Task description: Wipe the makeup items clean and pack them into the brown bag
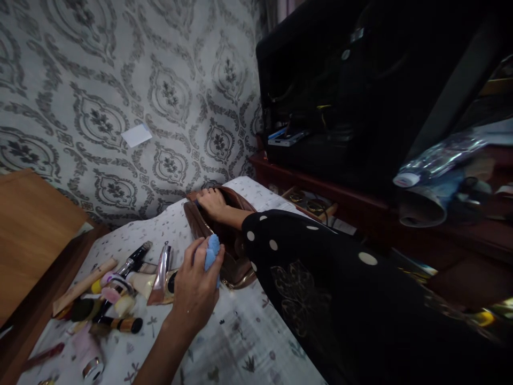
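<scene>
My left hand (pixel 196 289) is closed around a bunched light-blue cloth (pixel 212 250), part of which pokes out above the fingers. Just beyond it, a brown handbag (pixel 196 222) lies unzipped on the white patterned sheet. My right hand (pixel 212 203), in a black dotted sleeve (pixel 304 256), reaches across the bag's opening, its fingers curled over the far rim. The inside of the bag is dark and mostly hidden by the right arm. Left of my left hand lies a pile of cosmetics, including a pinkish metallic tube (pixel 161 275) and a black-and-gold tube (pixel 122 324).
A wooden board (pixel 36 230) stands at the left edge. Behind the bed is a patterned wall with a white card (pixel 137 135). On the right, a dark red cabinet (pixel 272 174) carries a large black screen (pixel 340 96) and a plastic bottle (pixel 441 158); an open drawer (pixel 308 203) juts out.
</scene>
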Tool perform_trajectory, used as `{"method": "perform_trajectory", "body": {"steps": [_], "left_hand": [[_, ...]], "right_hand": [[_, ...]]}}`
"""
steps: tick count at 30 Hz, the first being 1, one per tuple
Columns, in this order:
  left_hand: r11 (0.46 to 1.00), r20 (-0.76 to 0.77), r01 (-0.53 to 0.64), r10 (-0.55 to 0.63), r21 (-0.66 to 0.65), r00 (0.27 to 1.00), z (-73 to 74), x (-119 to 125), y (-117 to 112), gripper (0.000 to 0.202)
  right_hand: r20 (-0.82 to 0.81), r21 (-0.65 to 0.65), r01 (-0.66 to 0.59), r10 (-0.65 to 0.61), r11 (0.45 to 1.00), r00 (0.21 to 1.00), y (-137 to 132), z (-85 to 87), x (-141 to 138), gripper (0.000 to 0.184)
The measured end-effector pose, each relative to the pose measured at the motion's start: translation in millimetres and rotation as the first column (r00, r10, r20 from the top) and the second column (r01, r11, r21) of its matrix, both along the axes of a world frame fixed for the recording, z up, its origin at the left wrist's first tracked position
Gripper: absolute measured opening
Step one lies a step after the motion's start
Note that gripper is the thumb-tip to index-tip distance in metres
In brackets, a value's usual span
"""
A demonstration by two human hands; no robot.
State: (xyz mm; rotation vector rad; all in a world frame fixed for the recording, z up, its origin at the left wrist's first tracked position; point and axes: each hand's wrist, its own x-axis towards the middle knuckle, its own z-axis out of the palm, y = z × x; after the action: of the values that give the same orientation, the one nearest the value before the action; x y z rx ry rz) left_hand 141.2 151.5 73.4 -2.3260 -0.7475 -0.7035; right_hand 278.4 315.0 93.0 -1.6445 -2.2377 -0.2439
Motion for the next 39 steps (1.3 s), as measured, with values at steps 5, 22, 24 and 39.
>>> {"method": "perform_trajectory", "body": {"steps": [5, 22, 24, 39], "left_hand": [[1.0, -0.012, 0.004, -0.005, -0.02, 1.0, -0.2, -1.3, 0.0, 0.05], [1.0, -0.024, -0.007, 0.007, -0.007, 1.0, 2.2, 0.1, 1.0, 0.055], [1.0, -0.021, -0.012, 0.012, -0.009, 1.0, 1.6, 0.1, 1.2, 0.056], [0.999, -0.079, -0.038, 0.038, 0.004, 0.996, 5.0, -3.7, -0.8, 0.057]], "right_hand": [[0.037, 0.034, -0.019, 0.017, 0.999, 0.999, 2.4, -5.1, 2.4, 0.037], [0.069, 0.015, -0.11, 0.109, 0.994, 0.992, 2.5, -11.4, 14.6, 0.042], [0.08, 0.005, -0.144, 0.143, 0.99, 0.987, 5.3, -12.2, 15.8, 0.043], [0.297, 0.049, -0.36, 0.33, 0.932, 0.896, -8.4, 6.2, 26.5, 0.032]]}}
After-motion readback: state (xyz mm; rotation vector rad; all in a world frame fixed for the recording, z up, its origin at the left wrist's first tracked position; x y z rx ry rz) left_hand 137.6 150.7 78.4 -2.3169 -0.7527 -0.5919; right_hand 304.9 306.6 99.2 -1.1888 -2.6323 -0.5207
